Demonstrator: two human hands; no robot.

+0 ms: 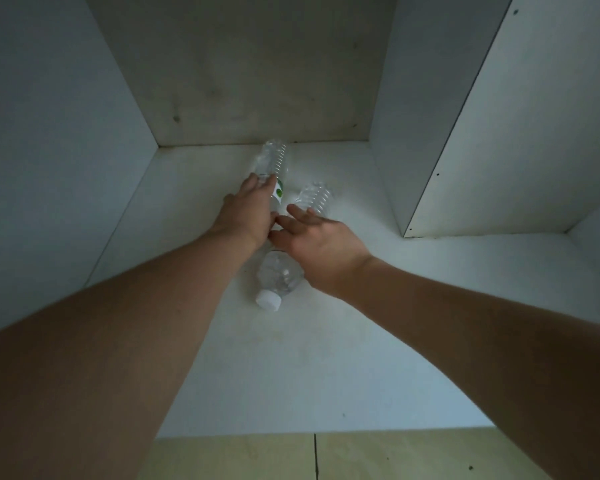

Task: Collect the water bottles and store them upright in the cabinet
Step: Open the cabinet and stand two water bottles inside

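Observation:
A clear water bottle (277, 276) with a white cap and a green-marked label lies on the white cabinet floor (326, 358), cap pointing toward me and base near the back wall. My left hand (246, 216) is wrapped over its middle. A second clear bottle (315, 198) sits just to the right, its near end hidden behind my right hand; I cannot tell whether it stands or lies. My right hand (321, 245) hovers with fingers spread beside the first bottle, its fingertips close to my left hand, holding nothing.
The cabinet's back wall (257, 81) and left wall (49, 150) enclose the space. A white upright divider panel (499, 133) stands to the right. A light wooden floor (257, 459) shows below the cabinet's front edge.

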